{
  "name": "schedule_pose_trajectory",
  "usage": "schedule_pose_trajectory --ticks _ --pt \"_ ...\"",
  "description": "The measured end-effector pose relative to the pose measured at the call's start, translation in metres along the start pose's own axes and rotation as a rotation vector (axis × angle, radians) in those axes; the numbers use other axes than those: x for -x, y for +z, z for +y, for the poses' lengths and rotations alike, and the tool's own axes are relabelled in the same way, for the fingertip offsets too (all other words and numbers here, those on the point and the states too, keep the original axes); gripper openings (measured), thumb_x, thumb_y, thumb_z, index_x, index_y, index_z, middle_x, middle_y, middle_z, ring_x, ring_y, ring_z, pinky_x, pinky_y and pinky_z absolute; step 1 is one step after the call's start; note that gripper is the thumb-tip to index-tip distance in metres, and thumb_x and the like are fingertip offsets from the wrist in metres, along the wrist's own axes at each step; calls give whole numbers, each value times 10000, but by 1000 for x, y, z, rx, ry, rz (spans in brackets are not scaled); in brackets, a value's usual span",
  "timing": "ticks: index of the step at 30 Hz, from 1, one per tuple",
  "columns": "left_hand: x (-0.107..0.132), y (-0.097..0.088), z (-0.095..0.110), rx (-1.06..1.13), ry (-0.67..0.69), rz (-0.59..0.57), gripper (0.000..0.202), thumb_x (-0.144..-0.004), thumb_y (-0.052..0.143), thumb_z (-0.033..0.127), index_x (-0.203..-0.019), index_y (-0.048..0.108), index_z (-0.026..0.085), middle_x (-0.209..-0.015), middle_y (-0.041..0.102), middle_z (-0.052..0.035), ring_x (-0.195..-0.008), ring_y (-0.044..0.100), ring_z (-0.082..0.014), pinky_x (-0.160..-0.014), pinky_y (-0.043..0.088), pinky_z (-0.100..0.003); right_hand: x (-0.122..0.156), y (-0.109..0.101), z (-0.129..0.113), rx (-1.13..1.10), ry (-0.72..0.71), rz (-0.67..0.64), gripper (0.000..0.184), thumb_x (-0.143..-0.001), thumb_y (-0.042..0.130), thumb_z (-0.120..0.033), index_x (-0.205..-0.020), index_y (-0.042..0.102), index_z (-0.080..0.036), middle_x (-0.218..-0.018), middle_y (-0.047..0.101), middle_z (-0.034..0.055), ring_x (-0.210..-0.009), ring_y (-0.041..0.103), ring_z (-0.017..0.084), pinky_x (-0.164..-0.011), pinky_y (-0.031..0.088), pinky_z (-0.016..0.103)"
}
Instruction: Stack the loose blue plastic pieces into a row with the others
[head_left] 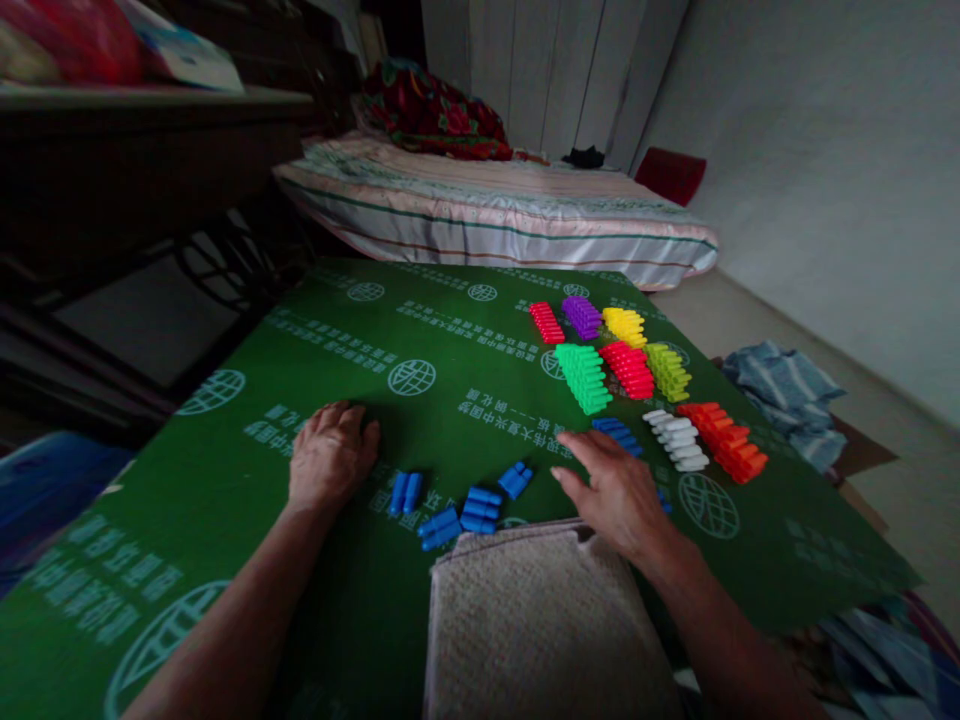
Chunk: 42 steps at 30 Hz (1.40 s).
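Observation:
My left hand [330, 455] rests palm down on the green printed board [225, 470], its fingers curled under; I cannot see anything in it. Just right of it lie several loose blue plastic pieces [465, 508]. My right hand [611, 490] lies flat with fingers stretched out beside those pieces, over a short row of blue pieces [616, 432]. Beyond it stand sorted rows: white [679, 440], orange [727, 440], green [585, 378], red [628, 368], lime [667, 370], purple [582, 316] and yellow [624, 325].
A beige towel [532, 620] lies on the board's near edge between my arms. A bed with striped bedding [495, 215] stands behind the board. Dark furniture [135, 230] is at the left. Blue cloth [787, 385] lies on the floor at the right.

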<state>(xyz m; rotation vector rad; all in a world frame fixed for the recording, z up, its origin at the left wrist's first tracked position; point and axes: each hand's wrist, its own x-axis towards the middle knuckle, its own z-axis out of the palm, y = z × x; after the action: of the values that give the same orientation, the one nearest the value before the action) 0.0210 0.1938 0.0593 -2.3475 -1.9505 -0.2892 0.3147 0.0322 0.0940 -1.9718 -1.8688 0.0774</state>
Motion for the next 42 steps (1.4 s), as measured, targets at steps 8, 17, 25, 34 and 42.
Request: schedule_pose_trajectory --ticks 8,17,25,34,42 --pt "-1 1 -3 26 24 -6 572 -876 257 424 -1217 562 80 -1313 530 -185 -1262 440 -335 -1070 376 -463 -5 23 -58 130 -65 -304 223 -870 533 -185 -1052 662 -188 -1007 657 93 -991 584 234 -839 481 346" --pt "-5 5 -5 53 28 14 643 -850 224 462 -1210 564 51 -1306 528 -201 -1253 437 -349 -1066 366 -483 27 -1 7 3 141 102 281 -842 558 -260 -1102 637 -189 -1055 677 77 -982 599 215 -853 486 338" --pt "-5 7 -5 1 45 26 622 -858 226 443 -1199 566 49 -1281 543 -199 -1229 457 -343 -1048 387 -470 44 -10 65 106 355 157 294 -797 561 -348 -1038 639 -197 -1023 695 86 -941 629 237 -801 486 357" --pt "-6 8 -6 -4 58 35 597 -863 251 432 -1197 563 47 -1276 547 -201 -1227 462 -338 -1058 377 -458 37 -7 61 103 419 89 443 -789 581 -308 -1213 581 -178 -1074 697 95 -918 647 223 -790 497 347" --pt "-4 6 -7 -2 57 23 588 -864 261 427 -1191 566 45 -1277 544 -207 -1228 462 -349 -1045 388 -471 36 -6 63 114 447 81 482 -798 582 -316 -1256 561 -167 -1091 692 103 -919 647 231 -807 498 357"
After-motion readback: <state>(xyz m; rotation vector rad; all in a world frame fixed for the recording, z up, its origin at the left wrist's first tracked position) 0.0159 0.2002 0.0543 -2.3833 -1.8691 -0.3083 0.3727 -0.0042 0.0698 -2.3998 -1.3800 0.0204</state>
